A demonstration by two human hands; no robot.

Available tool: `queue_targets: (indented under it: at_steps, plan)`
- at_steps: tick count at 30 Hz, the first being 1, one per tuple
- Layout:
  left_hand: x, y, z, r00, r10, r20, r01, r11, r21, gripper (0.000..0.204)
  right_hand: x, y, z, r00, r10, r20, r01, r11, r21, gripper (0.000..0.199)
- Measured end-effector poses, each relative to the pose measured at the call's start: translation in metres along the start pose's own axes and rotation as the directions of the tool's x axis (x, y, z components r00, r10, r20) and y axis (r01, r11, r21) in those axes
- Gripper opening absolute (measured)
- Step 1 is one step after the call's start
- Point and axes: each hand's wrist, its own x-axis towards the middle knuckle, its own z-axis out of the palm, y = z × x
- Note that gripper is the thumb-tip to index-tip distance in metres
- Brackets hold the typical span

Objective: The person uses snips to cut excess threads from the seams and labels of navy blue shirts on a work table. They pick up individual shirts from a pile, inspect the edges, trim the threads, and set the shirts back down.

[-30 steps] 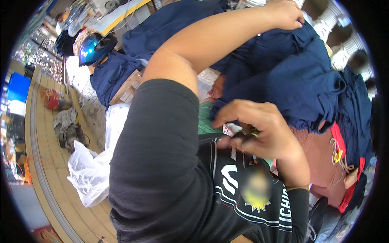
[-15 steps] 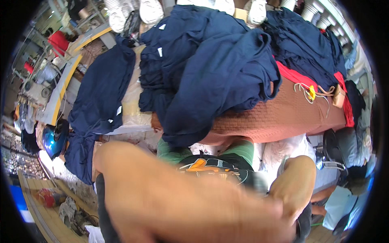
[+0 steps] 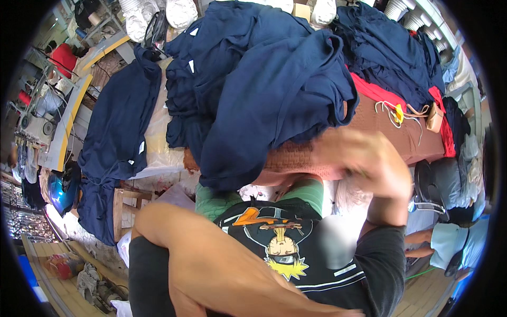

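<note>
My right hand (image 3: 346, 153), smeared by motion, is lifted over the brown textured cloth (image 3: 393, 134) at the table's near edge, just below the sleeve end of a navy garment (image 3: 280, 90). I cannot make out its fingers or anything in them. My left forearm (image 3: 227, 264) crosses low in front of my chest. The hand at its end runs into the lower edge, so its fingers are mostly hidden. The navy garment lies spread on a heap of similar garments, one part hanging over the table edge towards my lap.
More navy garments lie at the left (image 3: 119, 116) and in a pile (image 3: 388, 55) at the back right. By the right pile are red cloth (image 3: 367, 90), loose cords with a yellow piece (image 3: 398, 113) and a small tan block (image 3: 434, 119). A wooden stool (image 3: 120, 211) stands left; a person's legs (image 3: 420, 243) show right.
My right hand has swung up and forward, from near my body to above the table edge. My left arm has dropped lower, uncovering my shirt front. The garments lie as before.
</note>
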Motion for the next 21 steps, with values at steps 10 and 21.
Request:
queue_targets:
  at_steps: [10,21]
  plan:
    - [-0.123,-0.051,-0.009,0.213,0.342,-0.915,0.947,-0.303,0.108,0.051,0.106,0.1,-0.017,0.742,-0.083,-0.665,-0.024,0.988,-0.151,0.035]
    - [-0.104,0.126,-0.206,0.371,0.613,-0.697,0.9,-0.052,0.434,0.028,0.098,0.069,-0.142,0.651,0.151,-0.744,-0.516,0.807,-0.288,0.03]
